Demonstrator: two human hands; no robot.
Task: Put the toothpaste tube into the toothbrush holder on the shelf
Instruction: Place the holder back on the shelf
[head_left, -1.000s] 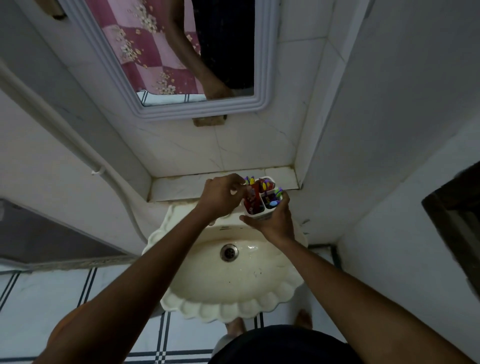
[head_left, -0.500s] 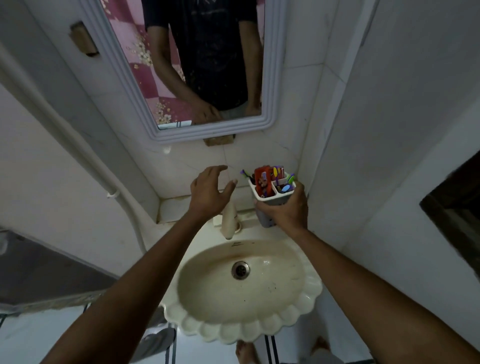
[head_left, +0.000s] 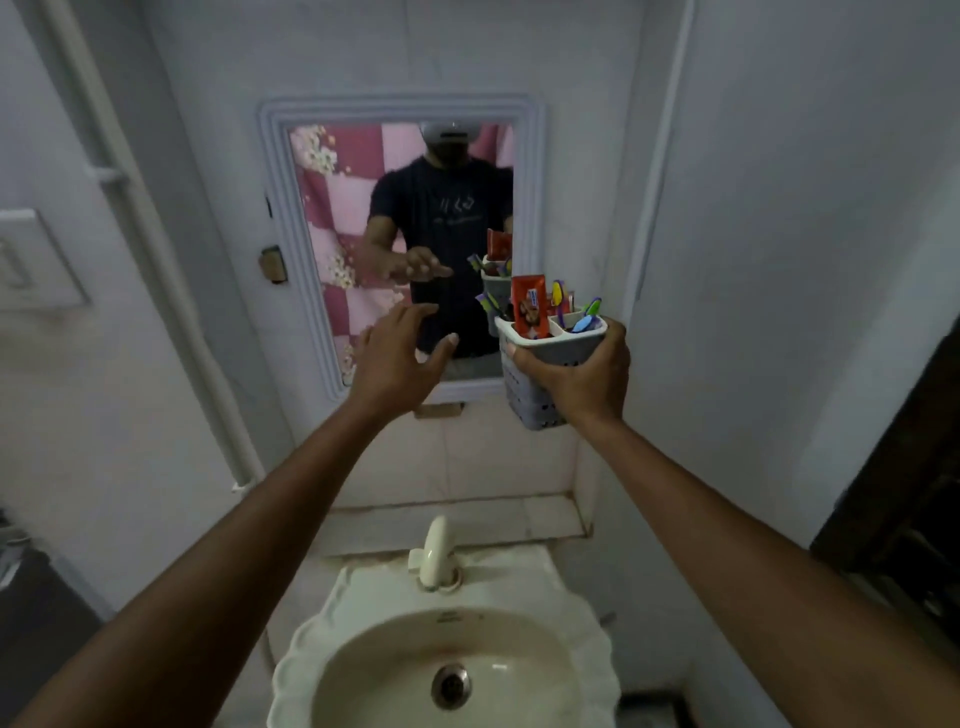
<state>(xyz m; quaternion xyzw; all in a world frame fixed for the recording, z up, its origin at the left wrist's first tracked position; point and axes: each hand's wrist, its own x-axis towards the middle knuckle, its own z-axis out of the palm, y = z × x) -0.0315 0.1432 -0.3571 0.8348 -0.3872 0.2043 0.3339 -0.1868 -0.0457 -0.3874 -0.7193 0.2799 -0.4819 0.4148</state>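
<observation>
Pale tiled walls close in a small washroom, with a mirror (head_left: 400, 239) in a ridged white frame at upper centre. Right of centre, the red toothpaste tube (head_left: 529, 313) stands upright in the left compartment of the toothbrush holder (head_left: 550, 348), a grey plastic basket with a perforated wall and a white rim; toothbrushes (head_left: 587, 317) with bright handles fill the compartments beside it. The right hand (head_left: 582, 376) has its grip clamped around the holder's body, holding it in the air in front of the mirror's lower right corner. The left hand (head_left: 397, 358) hovers just left of it, fingers spread apart and holding nothing. Below, a narrow tiled shelf (head_left: 452, 519) runs along the wall, above a cream tap (head_left: 435, 553) and a scallop-edged glossy sink (head_left: 322, 654).
</observation>
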